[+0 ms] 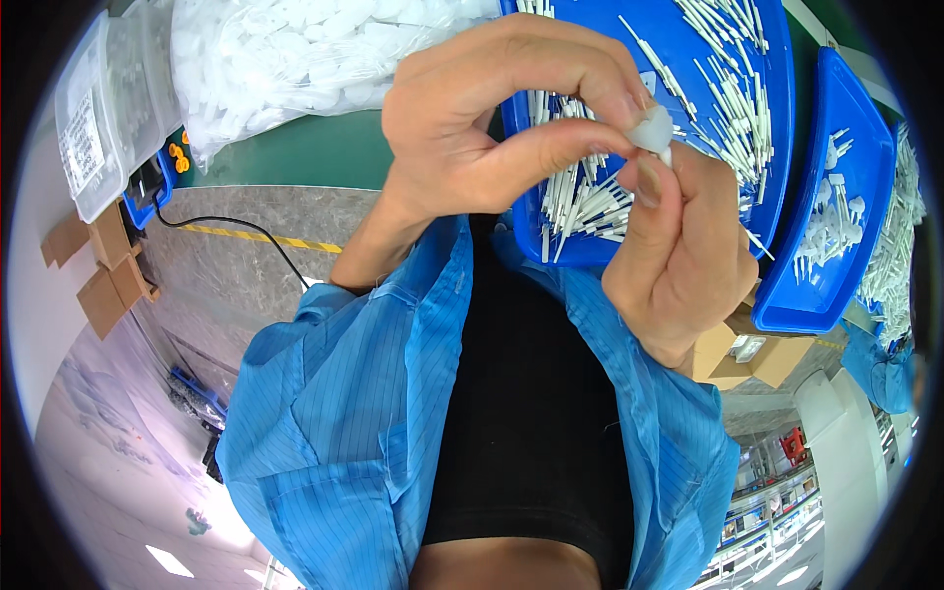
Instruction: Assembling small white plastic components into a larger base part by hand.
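"What's on the left?"
"A clear bag of white pieces, then the left hand, pinching a white cap between thumb and fingertips."
"And the right hand?"
"Gripping a thin white stick whose tip seems to meet the cap, above the big blue tray. I'd judge they're being fitted together."
"What does the next move call for?"
"Lining both up and pressing gently, probably. Capped-looking sticks lie in the small blue tray, further right."
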A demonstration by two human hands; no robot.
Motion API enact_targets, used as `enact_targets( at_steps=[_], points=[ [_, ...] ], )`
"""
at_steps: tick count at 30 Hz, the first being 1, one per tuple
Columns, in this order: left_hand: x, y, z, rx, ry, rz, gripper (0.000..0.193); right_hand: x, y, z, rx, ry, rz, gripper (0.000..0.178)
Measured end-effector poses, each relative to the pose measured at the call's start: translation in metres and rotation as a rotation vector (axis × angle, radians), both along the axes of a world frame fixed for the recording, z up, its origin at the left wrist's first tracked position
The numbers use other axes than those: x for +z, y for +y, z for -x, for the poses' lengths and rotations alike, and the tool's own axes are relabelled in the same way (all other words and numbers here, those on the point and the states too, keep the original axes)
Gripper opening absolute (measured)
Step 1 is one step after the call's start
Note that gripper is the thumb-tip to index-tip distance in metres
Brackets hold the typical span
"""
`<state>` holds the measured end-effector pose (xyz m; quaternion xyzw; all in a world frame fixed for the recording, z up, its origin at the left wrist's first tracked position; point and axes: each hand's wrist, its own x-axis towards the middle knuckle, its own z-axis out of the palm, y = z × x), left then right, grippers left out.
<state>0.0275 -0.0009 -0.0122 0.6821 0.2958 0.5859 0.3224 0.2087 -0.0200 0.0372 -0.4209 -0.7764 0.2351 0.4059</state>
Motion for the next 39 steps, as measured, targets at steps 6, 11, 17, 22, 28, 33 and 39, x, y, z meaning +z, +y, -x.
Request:
enact_targets(
  at_steps=[6,11,17,22,28,33,39],
  points=[
    [0.010,0.000,-0.011,-0.037,-0.102,0.005,0.032,-0.011,-0.003,-0.007,0.045,0.229,0.208,0.021],
    [0.015,0.007,-0.006,-0.061,0.056,-0.096,0.028,-0.014,-0.010,-0.022,0.104,0.460,0.539,0.009],
    [0.014,-0.004,-0.017,0.001,-0.032,0.044,0.014,-0.001,-0.011,-0.028,0.128,0.210,0.429,0.009],
    [0.001,-0.005,-0.016,-0.219,-0.334,0.052,0.028,-0.008,-0.013,-0.013,0.010,0.051,-0.001,0.009],
    [0.007,-0.003,-0.005,0.028,0.100,-0.272,0.049,-0.022,0.003,-0.012,0.134,0.083,-0.059,0.020],
    [0.003,-0.014,-0.014,0.203,0.101,-0.344,0.048,-0.028,0.009,-0.009,0.129,0.157,-0.172,0.019],
    [0.001,-0.013,-0.011,0.290,0.176,-0.491,0.042,-0.023,0.012,-0.007,0.129,0.124,-0.148,0.022]
  ],
)
